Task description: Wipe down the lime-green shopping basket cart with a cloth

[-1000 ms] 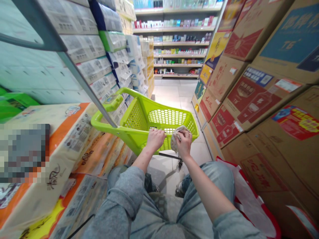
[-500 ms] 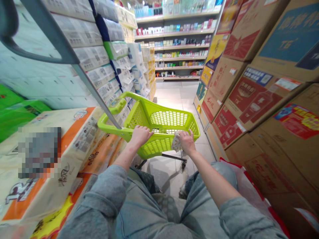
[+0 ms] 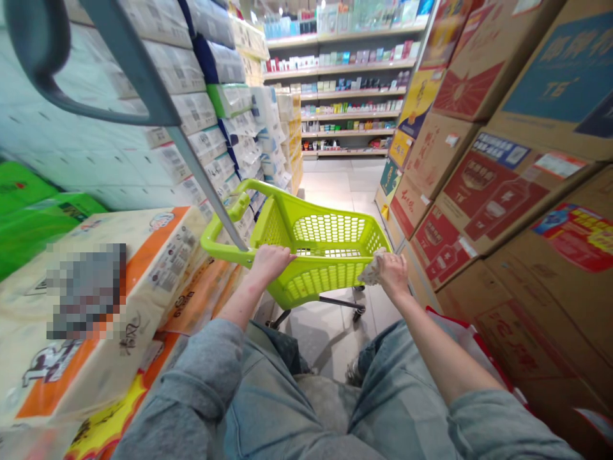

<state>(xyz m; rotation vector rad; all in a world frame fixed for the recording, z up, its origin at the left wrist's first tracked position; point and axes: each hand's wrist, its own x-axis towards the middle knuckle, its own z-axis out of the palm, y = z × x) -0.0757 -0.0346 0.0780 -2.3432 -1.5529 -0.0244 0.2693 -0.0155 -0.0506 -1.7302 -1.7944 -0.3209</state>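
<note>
Left hand [image 3: 272,262] grips basket [image 3: 330,260]; right [image 3: 394,273], cloth [image 3: 370,269]

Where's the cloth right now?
Head view, right of centre: the cloth is bunched in the right hand, against the right end of the green basket's near side.

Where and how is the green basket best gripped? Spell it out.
Take the near top rim from the person's side, palm down, fingers hooked over. It is a continuous raised edge facing the person, above a perforated wall. The stretch between the left hand and the cloth looks best, being uncovered and clear of the slanting post.
</note>
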